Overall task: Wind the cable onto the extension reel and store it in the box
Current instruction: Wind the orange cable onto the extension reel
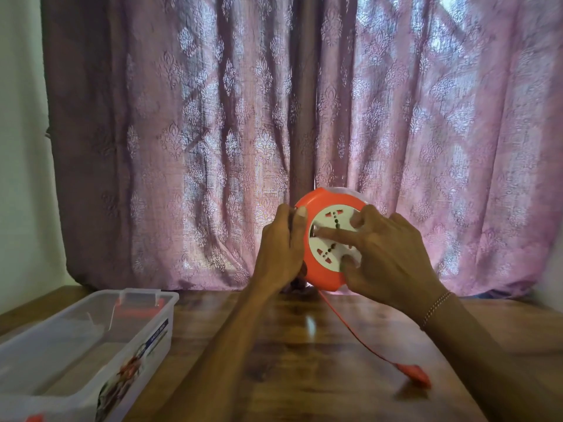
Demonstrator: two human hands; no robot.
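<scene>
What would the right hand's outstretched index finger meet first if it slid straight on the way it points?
Probably the left hand gripping the reel's orange rim; depth is unclear.

The box (91, 345) label's print is too blurred to read.

Orange reel (323, 239) upright above table; cable (350, 327) trailing; clear box (91, 345) left.

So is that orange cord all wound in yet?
Not yet. The cable trails from the reel across the table, with its plug lying loose.
</scene>
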